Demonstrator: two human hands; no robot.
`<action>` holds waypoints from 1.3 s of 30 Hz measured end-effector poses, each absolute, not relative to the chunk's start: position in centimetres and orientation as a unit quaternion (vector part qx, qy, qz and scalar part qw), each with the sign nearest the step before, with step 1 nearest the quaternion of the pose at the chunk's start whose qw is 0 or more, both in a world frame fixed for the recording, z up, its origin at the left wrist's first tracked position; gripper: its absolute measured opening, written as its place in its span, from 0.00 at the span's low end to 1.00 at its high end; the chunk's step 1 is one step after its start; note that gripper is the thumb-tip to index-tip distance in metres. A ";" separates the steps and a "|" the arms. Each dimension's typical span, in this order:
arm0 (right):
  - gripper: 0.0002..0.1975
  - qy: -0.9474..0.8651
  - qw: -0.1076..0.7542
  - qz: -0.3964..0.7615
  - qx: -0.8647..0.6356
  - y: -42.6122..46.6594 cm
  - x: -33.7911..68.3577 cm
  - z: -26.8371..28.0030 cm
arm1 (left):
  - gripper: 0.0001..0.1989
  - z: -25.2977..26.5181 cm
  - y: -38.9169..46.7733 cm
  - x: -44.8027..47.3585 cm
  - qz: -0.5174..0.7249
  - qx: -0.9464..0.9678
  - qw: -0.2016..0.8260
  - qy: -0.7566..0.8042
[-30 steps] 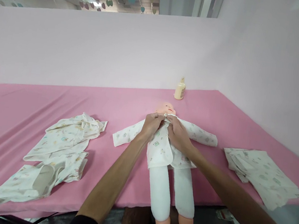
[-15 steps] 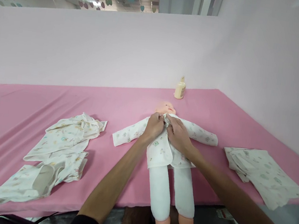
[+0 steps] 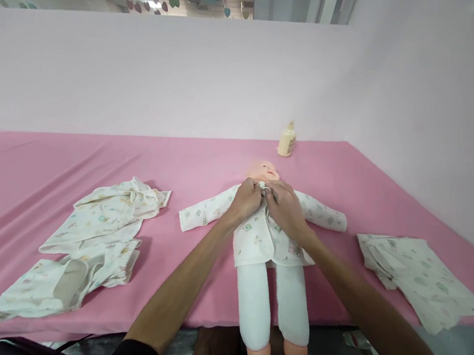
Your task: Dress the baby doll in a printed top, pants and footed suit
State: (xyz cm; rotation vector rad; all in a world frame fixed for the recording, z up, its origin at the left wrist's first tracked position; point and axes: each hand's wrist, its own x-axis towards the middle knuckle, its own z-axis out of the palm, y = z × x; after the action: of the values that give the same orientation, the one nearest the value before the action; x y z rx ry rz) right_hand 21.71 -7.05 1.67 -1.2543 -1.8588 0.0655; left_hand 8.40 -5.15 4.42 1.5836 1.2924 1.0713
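Observation:
A baby doll (image 3: pixel 250 313) lies on its back in front of me, its lower legs reaching past the table's front edge. It wears a white printed baby jacket (image 3: pixel 254 244), the sleeves spread out to both sides. At the collar, my left hand (image 3: pixel 246 200) pinches one front edge of the jacket. Close beside it, my right hand (image 3: pixel 284 208) is closed on the other front edge. The fingertips nearly meet just below the doll's chin. Whatever fastener lies between them is mostly hidden by my fingers.
Crumpled printed baby clothes (image 3: pixel 100 223) lie to the left on the pink table cover (image 3: pixel 204 161). A folded printed garment (image 3: pixel 418 277) sits at the right, overhanging the front edge. Behind the doll stands a cream pump bottle (image 3: pixel 286 140). White walls (image 3: pixel 158 74) border the table.
Both hands stay at the collar. My right fingers have shifted slightly up and in toward the left ones, and the jacket's right front panel has moved a little.

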 end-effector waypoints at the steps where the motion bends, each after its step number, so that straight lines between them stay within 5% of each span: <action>1: 0.13 -0.748 0.435 0.024 -0.501 -7.0 21.7 1.7 | 0.07 4.5 -5.1 8.3 0.424 0.623 0.420 0.506; 9: 0.15 -0.769 0.408 -0.044 -0.491 -9.0 21.7 1.2 | 0.08 4.6 -5.1 8.0 0.443 0.575 0.496 0.476; 24: 0.14 -0.676 0.514 0.211 -0.484 -9.3 22.2 2.4 | 0.06 4.2 -5.1 7.6 0.438 0.600 0.475 0.473; 30: 0.13 -0.683 0.505 0.189 -0.492 -9.4 22.1 2.5 | 0.07 3.8 -4.8 7.5 0.427 0.609 0.475 0.471; 33: 0.13 -0.698 0.495 0.138 -0.498 -8.8 22.0 2.1 | 0.07 3.8 -5.0 7.5 0.435 0.632 0.425 0.481; 39: 0.12 -0.736 0.406 0.028 -0.540 -7.8 21.7 1.0 | 0.10 4.1 -6.1 7.8 0.365 0.738 0.158 0.545</action>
State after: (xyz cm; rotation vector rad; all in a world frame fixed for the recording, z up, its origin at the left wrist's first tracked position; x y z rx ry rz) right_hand 21.70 -7.85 1.03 -1.3633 -1.8578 0.0702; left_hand 7.79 -6.11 4.10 2.1120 1.5585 1.0436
